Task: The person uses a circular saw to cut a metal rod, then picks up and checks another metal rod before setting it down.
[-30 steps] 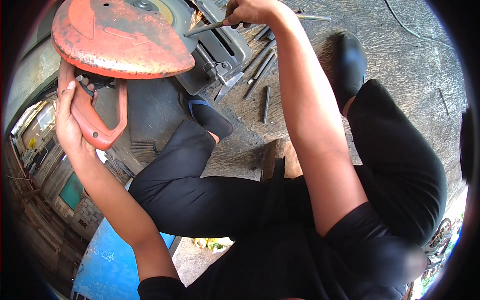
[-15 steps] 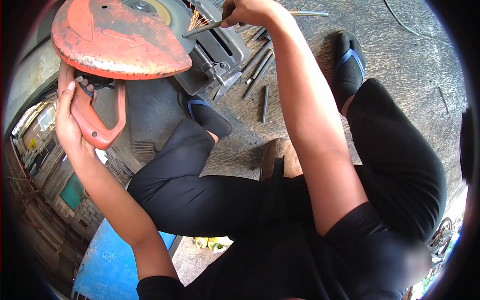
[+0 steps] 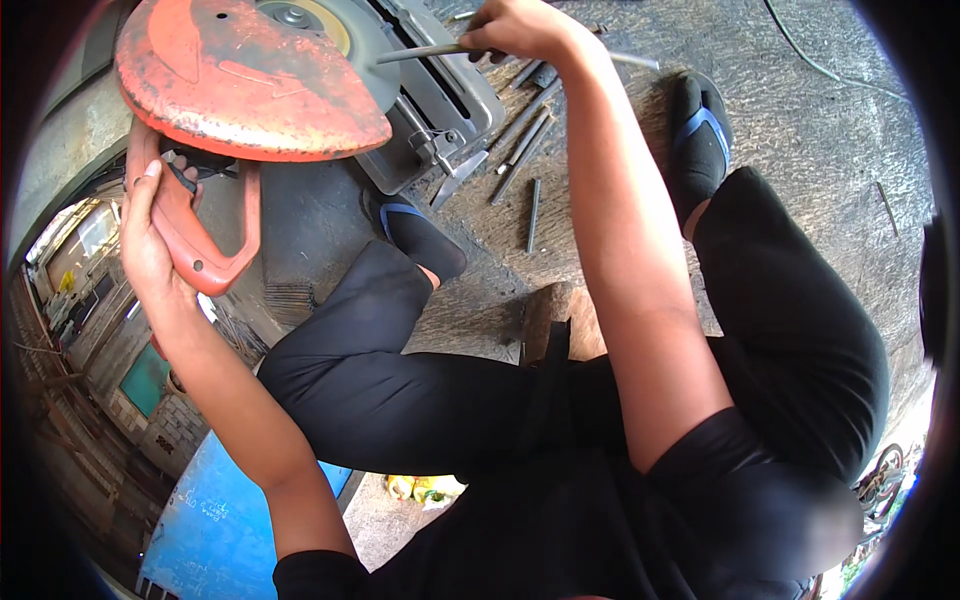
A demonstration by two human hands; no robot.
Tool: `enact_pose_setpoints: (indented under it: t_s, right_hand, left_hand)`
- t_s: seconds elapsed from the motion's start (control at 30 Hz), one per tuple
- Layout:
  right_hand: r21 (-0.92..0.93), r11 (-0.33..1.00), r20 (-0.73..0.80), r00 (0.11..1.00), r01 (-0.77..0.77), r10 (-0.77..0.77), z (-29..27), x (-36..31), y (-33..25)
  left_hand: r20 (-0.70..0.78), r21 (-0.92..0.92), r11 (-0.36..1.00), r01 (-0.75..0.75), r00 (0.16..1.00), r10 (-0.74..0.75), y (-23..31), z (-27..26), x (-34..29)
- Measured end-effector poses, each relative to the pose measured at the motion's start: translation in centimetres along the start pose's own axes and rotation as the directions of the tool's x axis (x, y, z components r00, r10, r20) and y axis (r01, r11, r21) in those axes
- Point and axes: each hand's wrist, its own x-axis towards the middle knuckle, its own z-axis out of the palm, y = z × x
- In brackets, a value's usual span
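My left hand [image 3: 152,235] is wrapped round the orange handle [image 3: 205,262] of a cut-off saw, fingers at its black trigger. A worn orange guard [image 3: 265,95] covers much of the saw's disc [image 3: 372,60]. In my right hand [image 3: 515,28] is a thin metal rod [image 3: 420,52], pinched between the fingers. The rod's left end lies at the edge of the disc, above the saw's dark base [image 3: 440,100]; whether they touch I cannot tell. No sparks show there.
Several cut metal pieces [image 3: 522,140] lie on the rough floor right of the saw base, with one short piece [image 3: 534,215] nearer me. My feet in blue-strapped sandals [image 3: 703,122] flank them. A wooden block [image 3: 560,310] stands between my legs, and a cable [image 3: 830,65] runs at upper right.
The sparks at the disc have stopped. My right hand and the rod have shifted slightly right, and the saw's guard and handle appear a little farther right in view.
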Motion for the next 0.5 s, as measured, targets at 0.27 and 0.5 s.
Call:
enact_pose_setpoints:
  t_s: [0.27, 0.5]
  right_hand:
    - [0.434, 0.901, 0.118, 0.991, 0.006, -0.064, 0.3, -1.4, 4.5]
    - [0.706, 0.708, 0.189, 0.967, -0.013, -0.17, 1.3, -1.0, 6.4]
  left_hand:
    - [0.078, -0.13, 0.99, -0.05, 0.995, 0.061, -0.6, -1.3, 0.9]
    - [0.039, -0.188, 0.982, 0.027, 0.999, -0.02, -1.0, -2.0, 1.1]
